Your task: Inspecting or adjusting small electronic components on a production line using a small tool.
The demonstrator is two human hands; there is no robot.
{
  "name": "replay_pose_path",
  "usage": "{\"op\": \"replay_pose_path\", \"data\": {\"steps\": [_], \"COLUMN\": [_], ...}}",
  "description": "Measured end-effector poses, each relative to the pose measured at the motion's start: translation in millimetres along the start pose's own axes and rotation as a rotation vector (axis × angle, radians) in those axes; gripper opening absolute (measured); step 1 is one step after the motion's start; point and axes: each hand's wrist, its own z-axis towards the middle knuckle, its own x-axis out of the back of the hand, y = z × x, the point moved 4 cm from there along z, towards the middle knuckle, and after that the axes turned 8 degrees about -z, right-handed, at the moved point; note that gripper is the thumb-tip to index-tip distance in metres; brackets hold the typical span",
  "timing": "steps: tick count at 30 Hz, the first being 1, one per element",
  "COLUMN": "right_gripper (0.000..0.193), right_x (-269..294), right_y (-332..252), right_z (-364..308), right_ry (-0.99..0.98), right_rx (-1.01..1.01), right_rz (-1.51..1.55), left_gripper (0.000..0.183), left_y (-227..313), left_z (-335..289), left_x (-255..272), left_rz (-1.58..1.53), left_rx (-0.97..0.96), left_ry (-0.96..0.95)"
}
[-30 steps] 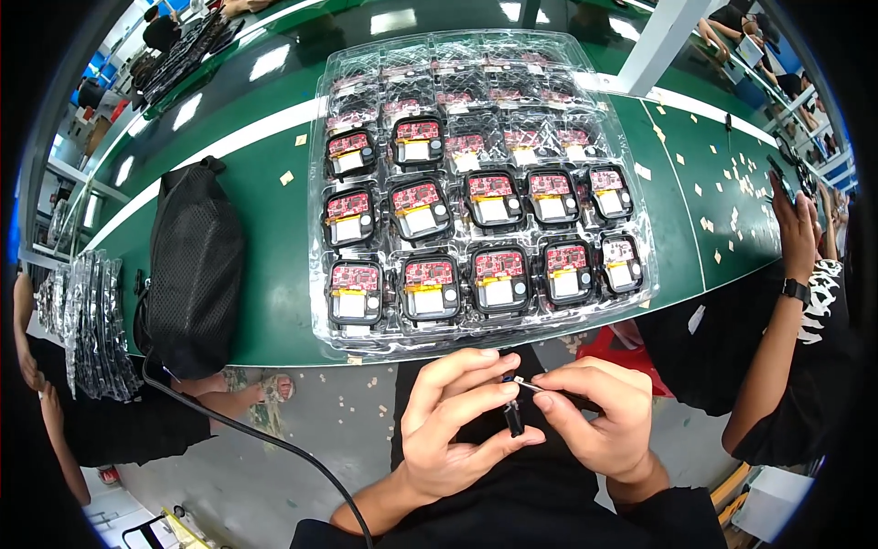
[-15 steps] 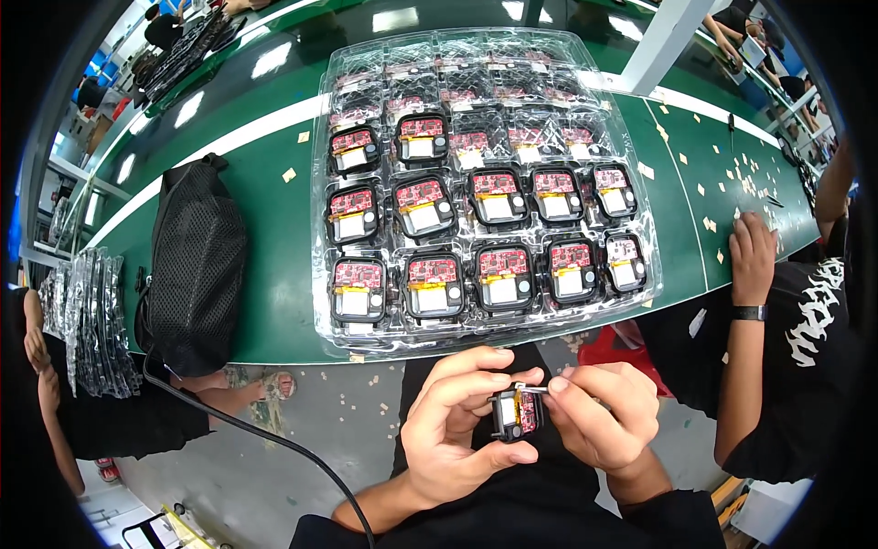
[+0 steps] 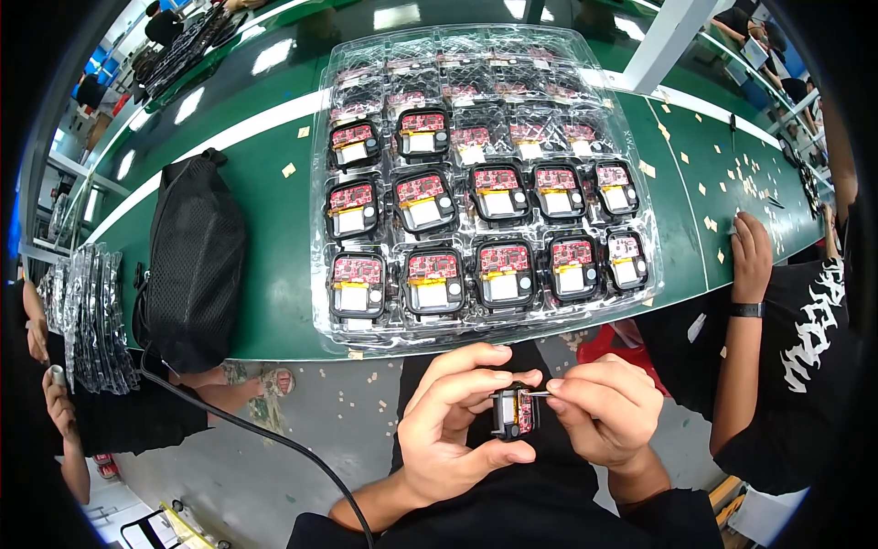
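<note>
Between the thumb and fingers of my left hand [image 3: 462,407] is an open smartwatch case [image 3: 517,413], black, with a red circuit board and a white block inside. It is held tilted above my lap. My right hand [image 3: 608,407] pinches a thin, silvery stick-like tool [image 3: 538,393], its far end at the upper edge of the case. Whether the tip touches the board is too small to tell. Beyond my hands, a clear plastic tray [image 3: 366,340] on the bench holds several similar open cases [image 3: 505,274] in rows.
A black mesh bag [image 3: 197,265] lies left of the tray on the green bench [image 3: 274,320]. A black cable [image 3: 265,425] runs past my left forearm. Small pale squares dot the bench at right, near another person's hand [image 3: 752,252]. Stacked clear trays [image 3: 96,316] stand far left.
The watch case has turned slightly in my left hand. My right hand has shifted a little, with the tool at the case's upper edge. At far left, another person's hands have moved.
</note>
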Motion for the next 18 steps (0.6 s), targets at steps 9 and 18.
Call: {"op": "replay_pose_path", "data": {"steps": [9, 18], "right_gripper": [0.028, 0.023], "right_x": [-6, -3], "right_y": [-1, -11], "right_z": [1, 3], "right_ry": [0.011, 0.045], "right_rx": [0.002, 0.191], "right_rz": [-0.037, -0.285], "left_gripper": [0.063, 0.061], "left_y": [0, 4], "left_z": [0, 1], "left_x": [-2, -4], "left_rz": [-0.046, -0.059], "left_rx": [0.020, 0.046], "left_ry": [0.007, 0.042]}}
